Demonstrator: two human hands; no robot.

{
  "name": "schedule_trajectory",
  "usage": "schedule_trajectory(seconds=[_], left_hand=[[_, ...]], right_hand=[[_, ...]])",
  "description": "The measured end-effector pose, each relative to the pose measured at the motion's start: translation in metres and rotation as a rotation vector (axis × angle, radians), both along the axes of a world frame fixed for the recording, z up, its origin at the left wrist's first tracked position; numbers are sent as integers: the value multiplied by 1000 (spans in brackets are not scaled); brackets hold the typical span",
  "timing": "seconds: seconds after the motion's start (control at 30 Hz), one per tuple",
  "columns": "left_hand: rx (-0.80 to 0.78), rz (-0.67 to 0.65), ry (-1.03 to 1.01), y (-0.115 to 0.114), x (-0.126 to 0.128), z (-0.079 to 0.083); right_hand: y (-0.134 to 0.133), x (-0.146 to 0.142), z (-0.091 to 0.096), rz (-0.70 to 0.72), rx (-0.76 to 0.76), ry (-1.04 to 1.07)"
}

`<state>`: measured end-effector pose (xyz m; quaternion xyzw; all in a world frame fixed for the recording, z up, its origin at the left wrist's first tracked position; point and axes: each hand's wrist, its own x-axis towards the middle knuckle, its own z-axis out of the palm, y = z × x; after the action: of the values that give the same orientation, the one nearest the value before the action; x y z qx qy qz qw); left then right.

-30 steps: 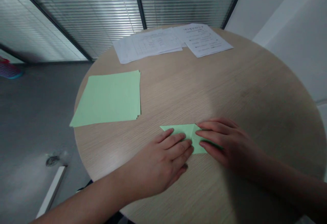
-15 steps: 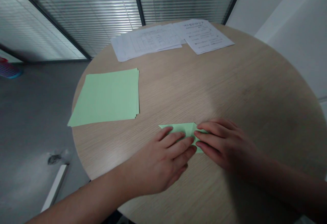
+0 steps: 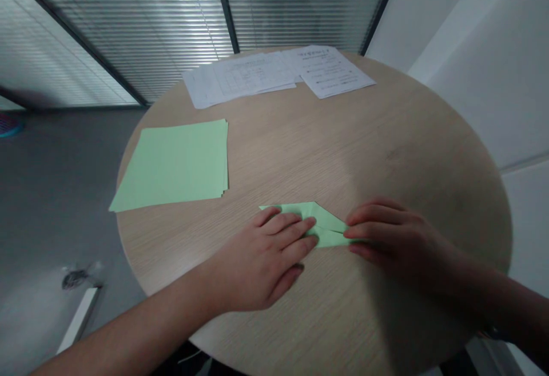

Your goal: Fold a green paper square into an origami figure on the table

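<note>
A small folded green paper (image 3: 323, 224) lies on the round wooden table (image 3: 386, 136) near its front edge. My left hand (image 3: 261, 262) rests flat on the paper's left part, fingers stretched out and pressing it down. My right hand (image 3: 394, 239) lies at the paper's right end, fingers extended together with the tips on the fold. Part of the paper is hidden under both hands.
A stack of green square sheets (image 3: 174, 163) lies at the table's left. White printed sheets (image 3: 274, 70) lie at the far edge. Behind the table are window blinds (image 3: 150, 16), to the right a white wall. Grey floor lies to the left.
My right hand has slid to the right along the fold, uncovering more of the green paper's middle. The left hand stays pressed on the left part. The view shifted slightly.
</note>
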<state>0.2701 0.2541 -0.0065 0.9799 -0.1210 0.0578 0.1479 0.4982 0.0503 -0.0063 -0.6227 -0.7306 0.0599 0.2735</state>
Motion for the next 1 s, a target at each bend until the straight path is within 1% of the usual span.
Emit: schedule_trajectory(seconds=[0.07, 0.13, 0.27, 0.47, 0.6, 0.83, 1.0], left_hand=[[10, -8, 0, 0, 0, 0], [17, -9, 0, 1, 1, 0], [16, -3, -14, 1, 1, 0], [16, 1, -17, 1, 1, 1], [13, 4, -12, 1, 1, 1], [4, -2, 1, 1, 1, 2], [6, -5, -16, 0, 0, 1]], right_hand=[[-5, -4, -4, 24, 30, -46], [-9, -6, -9, 38, 29, -74], [-9, -6, -14, 31, 40, -68], [-3, -6, -12, 2, 40, -8], [-4, -6, -12, 4, 24, -47], [-11, -1, -12, 88, -2, -174], [-11, -1, -7, 118, -4, -184]])
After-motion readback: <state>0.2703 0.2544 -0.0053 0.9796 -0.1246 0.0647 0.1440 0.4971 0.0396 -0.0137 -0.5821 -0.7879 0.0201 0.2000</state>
